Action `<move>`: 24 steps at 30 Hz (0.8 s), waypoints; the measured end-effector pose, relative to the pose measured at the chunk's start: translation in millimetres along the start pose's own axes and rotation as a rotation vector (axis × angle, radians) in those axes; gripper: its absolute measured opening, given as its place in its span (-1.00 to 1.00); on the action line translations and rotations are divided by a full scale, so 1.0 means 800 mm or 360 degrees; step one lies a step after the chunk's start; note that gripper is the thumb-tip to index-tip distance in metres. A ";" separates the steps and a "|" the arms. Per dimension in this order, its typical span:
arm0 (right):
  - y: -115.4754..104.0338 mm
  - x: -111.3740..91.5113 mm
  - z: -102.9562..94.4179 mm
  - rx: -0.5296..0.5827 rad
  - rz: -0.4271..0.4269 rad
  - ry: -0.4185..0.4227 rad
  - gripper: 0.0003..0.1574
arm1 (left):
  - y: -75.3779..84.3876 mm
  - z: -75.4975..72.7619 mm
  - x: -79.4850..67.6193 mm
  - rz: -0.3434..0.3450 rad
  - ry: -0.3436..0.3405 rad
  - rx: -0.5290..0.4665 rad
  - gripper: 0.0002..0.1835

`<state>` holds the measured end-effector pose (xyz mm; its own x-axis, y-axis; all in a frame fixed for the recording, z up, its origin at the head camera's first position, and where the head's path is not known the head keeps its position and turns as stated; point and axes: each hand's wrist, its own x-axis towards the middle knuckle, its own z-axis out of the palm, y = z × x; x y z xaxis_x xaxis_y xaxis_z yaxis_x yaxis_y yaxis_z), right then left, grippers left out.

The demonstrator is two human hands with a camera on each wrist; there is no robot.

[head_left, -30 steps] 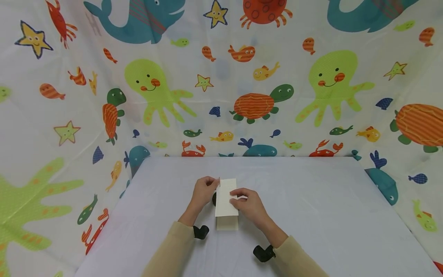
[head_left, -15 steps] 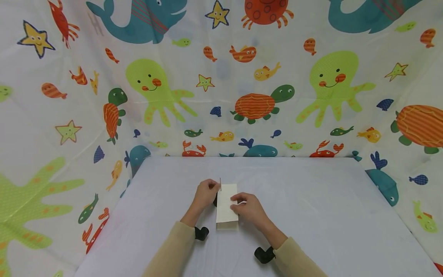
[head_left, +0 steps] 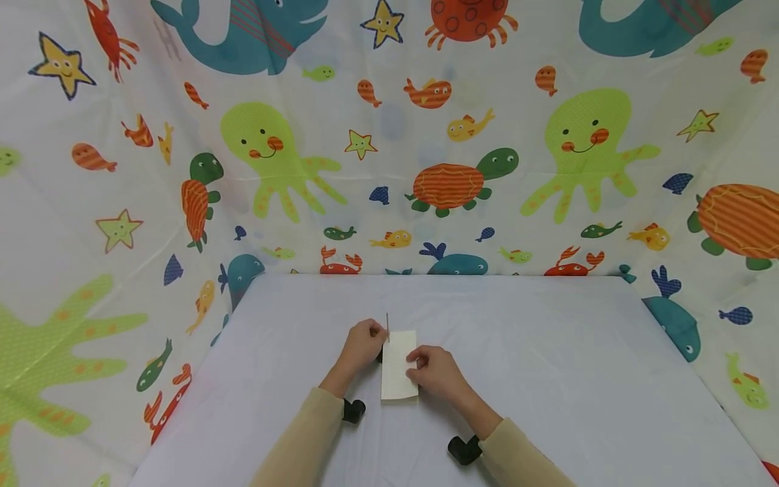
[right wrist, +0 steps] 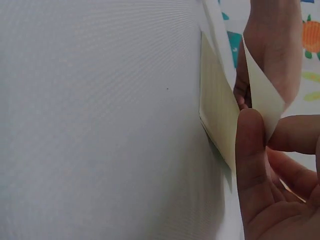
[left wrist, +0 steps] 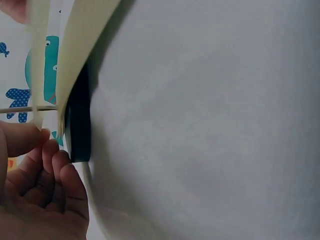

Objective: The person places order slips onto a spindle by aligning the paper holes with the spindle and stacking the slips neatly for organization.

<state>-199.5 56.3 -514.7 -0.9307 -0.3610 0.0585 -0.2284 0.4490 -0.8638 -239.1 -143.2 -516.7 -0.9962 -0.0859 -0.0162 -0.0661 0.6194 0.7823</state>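
A cream paper sheet is held level between both hands. My left hand pinches its left edge near the far corner, beside an upright thin spike. My right hand pinches its right edge between thumb and fingers. The left wrist view shows the spike crossing the raised sheet and reaching the stacked paper. That paper rests on a dark round base, mostly hidden from above. In the right wrist view a gap separates the sheet from the paper stack.
A white cloth covers the table. Behind it hangs a curtain printed with sea animals. Black wrist cameras sit at the left sleeve and right sleeve.
Both hands have lowered the sheet along the spike. More of the spike now shows above the sheet, and the paper beneath is almost covered in the head view.
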 end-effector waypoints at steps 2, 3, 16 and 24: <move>0.001 -0.001 0.001 -0.0019 -0.0001 -0.0019 -0.77 | -0.002 0.001 0.001 0.0021 -0.0004 0.0014 -0.86; 0.001 -0.001 0.001 -0.0031 0.0000 -0.0033 -0.77 | -0.003 0.001 0.001 0.0035 -0.0004 0.0023 -0.86; -0.002 -0.005 0.003 -0.0145 0.0016 -0.0186 -0.69 | -0.002 0.004 0.003 0.0016 -0.0053 0.0132 -0.87; -0.008 -0.011 0.001 -0.0240 0.0003 -0.0225 -0.66 | 0.000 0.002 0.002 -0.0016 -0.0042 0.0141 -0.88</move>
<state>-189.5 56.2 -509.6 -0.8842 -0.4666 -0.0230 -0.2771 0.5634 -0.7784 -240.8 -142.0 -518.2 -0.9965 -0.0724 -0.0413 -0.0797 0.6853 0.7239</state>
